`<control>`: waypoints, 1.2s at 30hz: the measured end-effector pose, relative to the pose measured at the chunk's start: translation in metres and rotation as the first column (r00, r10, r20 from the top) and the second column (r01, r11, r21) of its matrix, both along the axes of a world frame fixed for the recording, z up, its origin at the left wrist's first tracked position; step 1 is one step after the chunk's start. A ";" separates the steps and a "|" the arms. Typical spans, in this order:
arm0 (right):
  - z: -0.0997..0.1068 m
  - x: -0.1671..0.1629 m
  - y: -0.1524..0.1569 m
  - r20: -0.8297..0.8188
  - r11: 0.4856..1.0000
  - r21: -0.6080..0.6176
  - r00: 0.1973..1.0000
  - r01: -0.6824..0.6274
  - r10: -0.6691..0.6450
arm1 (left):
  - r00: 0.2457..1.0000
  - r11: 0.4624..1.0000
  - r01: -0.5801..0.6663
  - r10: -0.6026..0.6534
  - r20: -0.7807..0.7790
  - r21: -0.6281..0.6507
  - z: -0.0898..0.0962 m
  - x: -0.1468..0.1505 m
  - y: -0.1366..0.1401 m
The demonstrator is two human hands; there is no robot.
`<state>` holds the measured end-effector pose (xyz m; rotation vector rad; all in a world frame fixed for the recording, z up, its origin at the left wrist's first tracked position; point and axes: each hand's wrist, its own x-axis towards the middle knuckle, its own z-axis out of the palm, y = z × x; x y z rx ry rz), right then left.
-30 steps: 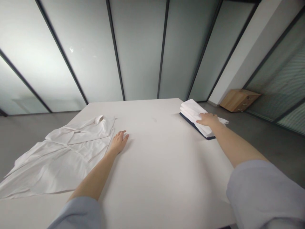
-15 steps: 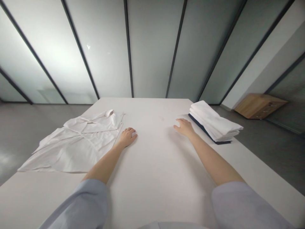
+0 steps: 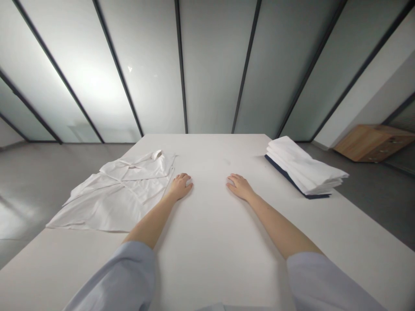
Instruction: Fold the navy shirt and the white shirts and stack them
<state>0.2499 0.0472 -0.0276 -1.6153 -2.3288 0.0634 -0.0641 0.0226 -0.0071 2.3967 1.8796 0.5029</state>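
My left hand [image 3: 180,185] rests open on the white table [image 3: 210,250], its fingers pointing away from me. Just left of it lies a rumpled white shirt [image 3: 129,190], spread out with its collar toward the far side; the hand is at the garment's right edge and does not grip it. To the right, my right hand [image 3: 239,186] lies on the bare tabletop, open and holding nothing. Farther right is a stack of folded white garments [image 3: 301,166], with a dark navy cloth [image 3: 287,176] at the bottom.
Frosted glass panels [image 3: 214,65] with dark frames stand behind the table. A wooden cabinet [image 3: 369,142] is on the grey floor at the right. The stack sits at the table's right edge, while the shirt reaches over to the left edge.
My right hand has moved left and toward me, away from the stack, and come down onto the table. My left hand stays by the shirt. The view has turned slightly left.
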 end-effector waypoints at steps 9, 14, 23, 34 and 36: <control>-0.003 0.002 0.002 -0.010 1.000 -0.013 1.000 -0.006 0.006 | 0.903 0.925 -0.380 0.373 -0.212 0.007 0.016 -0.028 -0.002; -0.005 0.002 0.002 -0.015 1.000 -0.011 1.000 -0.008 0.008 | 0.816 0.801 -0.576 0.552 -0.175 -0.161 0.027 -0.054 -0.005; -0.006 -0.007 0.004 -0.059 0.997 0.016 0.996 0.071 -0.070 | 0.883 0.829 -0.461 0.393 -0.255 -0.318 0.036 -0.030 0.011; 0.003 -0.004 0.000 -0.243 0.989 0.144 0.968 -0.023 0.058 | 0.976 0.947 0.180 -0.205 -0.068 -0.267 0.023 0.107 0.025; 0.007 -0.007 -0.002 -0.204 0.990 0.113 0.974 -0.080 0.102 | 0.935 0.911 0.354 -0.348 0.066 -0.212 0.017 0.119 0.023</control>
